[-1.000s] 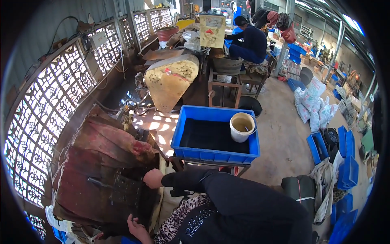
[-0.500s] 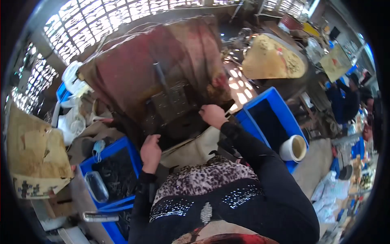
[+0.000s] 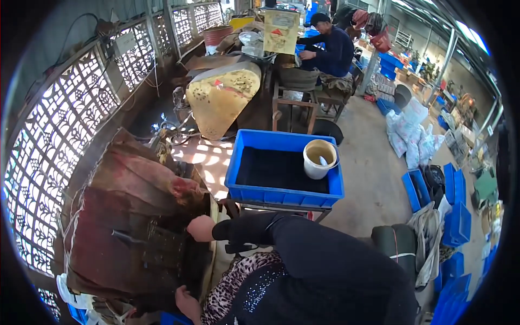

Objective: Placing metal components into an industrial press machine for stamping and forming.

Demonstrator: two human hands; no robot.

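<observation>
A dark, grimy machine [image 3: 165, 241] stands at the left, its top draped with a worn reddish-brown cloth [image 3: 103, 233]. My right hand [image 3: 201, 228] is closed at the machine's near edge; its fingertips are hidden, and whatever they hold cannot be made out. Lower down at the same edge, my left hand [image 3: 187, 304] has its fingers curled together, with nothing plainly visible in them. A short metal rod [image 3: 123, 236] sticks out of the machine beyond both hands.
A blue crate [image 3: 284, 197] with dark contents and a whitish bucket [image 3: 318, 158] stands ahead of my right arm. Past it are a yellow machine guard [image 3: 222, 100] and a seated co-worker [image 3: 333, 51]. White sacks [image 3: 414, 132] and blue bins [image 3: 456, 223] line the right.
My view has swung to the right, so the machine and both hands now appear further left. The co-worker and the blue crate show more fully. Both hands stay by the machine's edge.
</observation>
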